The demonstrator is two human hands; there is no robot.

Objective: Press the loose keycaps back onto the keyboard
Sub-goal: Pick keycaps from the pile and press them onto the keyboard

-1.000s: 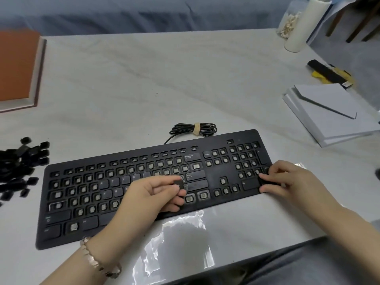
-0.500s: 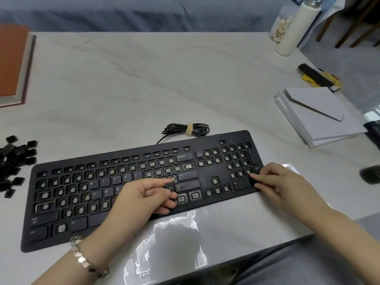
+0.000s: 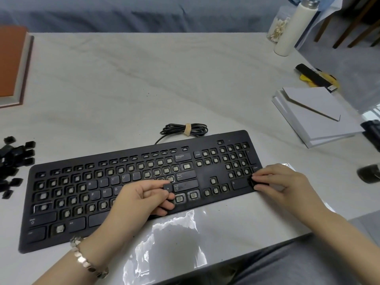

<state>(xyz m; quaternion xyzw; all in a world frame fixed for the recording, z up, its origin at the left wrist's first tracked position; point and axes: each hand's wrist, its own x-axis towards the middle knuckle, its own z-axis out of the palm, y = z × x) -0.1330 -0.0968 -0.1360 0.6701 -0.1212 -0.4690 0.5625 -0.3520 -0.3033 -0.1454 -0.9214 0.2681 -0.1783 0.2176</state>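
Work surface: pale marble-patterned table (image 3: 144, 83), filling most of the frame.
Keyboard: black full-size plastic keyboard (image 3: 203, 175) lies across the lower centre of the frame. Its long axis runs left to right, with the right end tilted slightly up-frame. Most sockets are bare and show pale domes.
Left hand: left hand (image 3: 139, 200) hovers over the middle of the keyboard with fingers curled. Thumb and index finger pinch a small square black arrow keycap (image 3: 168, 188), printed with an upward triangle, just left of the Shift key.
Right hand: right hand (image 3: 281, 186) sits at the lower right corner of the keyboard, fingers curled. Its fingertips pinch a second keycap (image 3: 251, 182), small and black, at the bottom edge of the number pad. Whether that cap is seated cannot be told.
Spare stock: pile of loose black keycaps (image 3: 14, 159) at the left edge of the frame, well apart from both hands and on the left hand's side.
Critical relation: a lone empty socket (image 3: 213, 180) above a row of three bare sockets lies right of the arrow keycap, roughly midway between the hands along the long axis.
Next move (judgement): the left hand carries the cap that matches this socket. It needs a short shift right, triangle pointing up-frame, then a straight downward press.
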